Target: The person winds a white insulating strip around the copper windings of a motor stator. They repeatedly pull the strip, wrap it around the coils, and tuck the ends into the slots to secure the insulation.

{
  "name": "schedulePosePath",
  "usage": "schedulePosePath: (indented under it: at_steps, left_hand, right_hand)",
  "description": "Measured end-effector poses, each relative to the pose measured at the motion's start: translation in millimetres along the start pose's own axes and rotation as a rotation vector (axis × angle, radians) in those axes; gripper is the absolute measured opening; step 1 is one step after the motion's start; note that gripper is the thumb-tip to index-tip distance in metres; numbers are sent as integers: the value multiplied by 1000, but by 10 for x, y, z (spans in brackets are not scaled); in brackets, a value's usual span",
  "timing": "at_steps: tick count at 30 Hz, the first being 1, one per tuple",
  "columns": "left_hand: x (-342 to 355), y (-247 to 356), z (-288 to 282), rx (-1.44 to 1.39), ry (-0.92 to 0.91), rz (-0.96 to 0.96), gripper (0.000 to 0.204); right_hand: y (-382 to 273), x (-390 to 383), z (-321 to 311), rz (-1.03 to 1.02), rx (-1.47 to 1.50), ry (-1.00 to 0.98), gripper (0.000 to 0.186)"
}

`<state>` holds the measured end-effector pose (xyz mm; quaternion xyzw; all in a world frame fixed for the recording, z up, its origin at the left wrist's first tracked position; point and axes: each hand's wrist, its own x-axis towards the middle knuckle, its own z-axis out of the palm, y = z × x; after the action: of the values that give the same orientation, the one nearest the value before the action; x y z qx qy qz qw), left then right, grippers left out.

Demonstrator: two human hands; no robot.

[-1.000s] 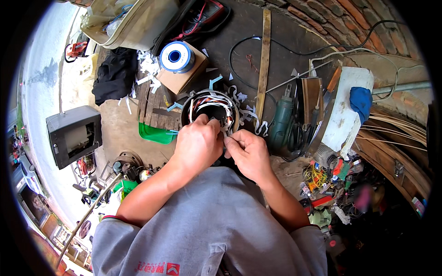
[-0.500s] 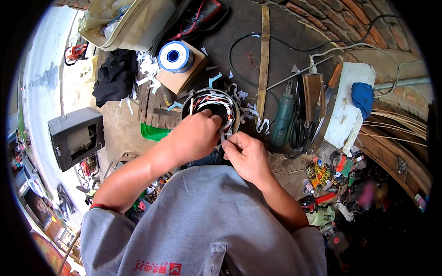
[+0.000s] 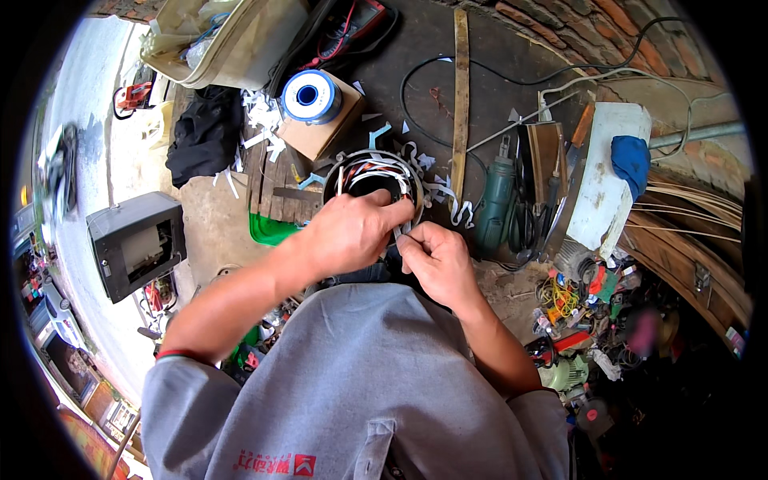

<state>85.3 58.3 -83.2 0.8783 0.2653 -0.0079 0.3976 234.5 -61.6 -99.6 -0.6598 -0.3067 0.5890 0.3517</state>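
Observation:
In front of my body stands a round motor stator (image 3: pixel 419 178), open side up, with red, white and dark coil windings (image 3: pixel 376 169) round its inside. My left hand (image 3: pixel 360 230) is at its near side, fingers curled and index finger reaching to the windings at the right; what its fingertips grip is hidden. Close beside it, my right hand (image 3: pixel 436 254) is closed in a pinch on a strip of white tape (image 3: pixel 401 230) at the stator's near right edge. Two light-blue plastic pieces (image 3: pixel 379 134) stick out at the stator's far side.
A solder spool (image 3: pixel 332 102) sits on a cardboard box (image 3: pixel 322 140) beyond the stator. A green power tool (image 3: pixel 496 200), a wooden strip (image 3: pixel 460 104) and white tape scraps (image 3: pixel 460 210) lie right. A grey metal housing (image 3: pixel 136 240) stands left; a plastic bin (image 3: pixel 244 56), far left.
My left hand has shifted right, its index finger now stretched toward the right-hand windings. My right hand keeps its pinch, slightly farther right. At the far left, a blurred passer-by or vehicle has appeared.

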Motion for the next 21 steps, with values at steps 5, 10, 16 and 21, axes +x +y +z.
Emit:
schedulePosePath:
  at_steps: [5,10,16,21]
  left_hand:
    - [245,-249,-201,-167,-325,193,25]
    - [393,-269,-337,-274,-603,88,27]
    - [342,-180,-331,-265,-523,-44,27]
    - [249,-211,-225,-167,-353,21,27]
  right_hand:
    - [29,0,31,-21,-43,15,19]
    - [-25,9,14,-31,-61,-2,19]
    - [-90,2,37,18,-117,34,18]
    - [-30,29,109,-45,-47,76,15]
